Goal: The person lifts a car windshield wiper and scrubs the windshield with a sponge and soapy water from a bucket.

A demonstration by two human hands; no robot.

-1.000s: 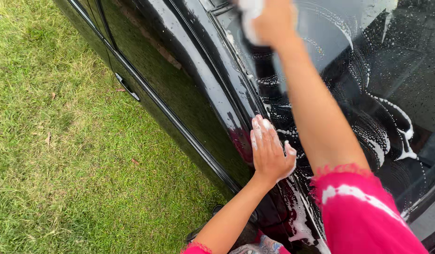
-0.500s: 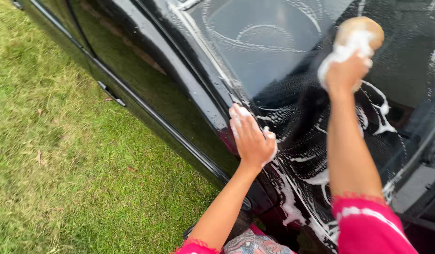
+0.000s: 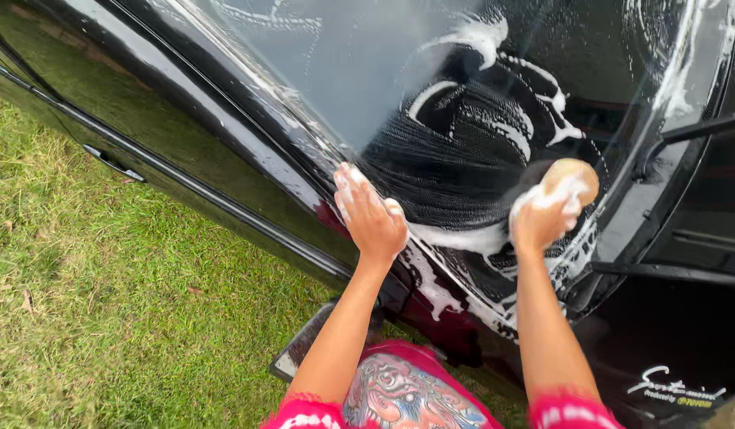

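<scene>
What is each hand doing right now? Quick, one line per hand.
Left hand: open, holding nothing, pressed flat on the black car by the windshield edge.
Right hand: closed on a soapy sponge, against the windshield.

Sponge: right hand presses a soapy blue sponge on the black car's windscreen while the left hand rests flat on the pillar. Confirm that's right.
Not quite: the sponge is tan-yellow, not blue, as the head view shows. The rest holds: the right hand presses it, soapy, on the black car's windscreen, while the left hand rests flat on the pillar.
</scene>
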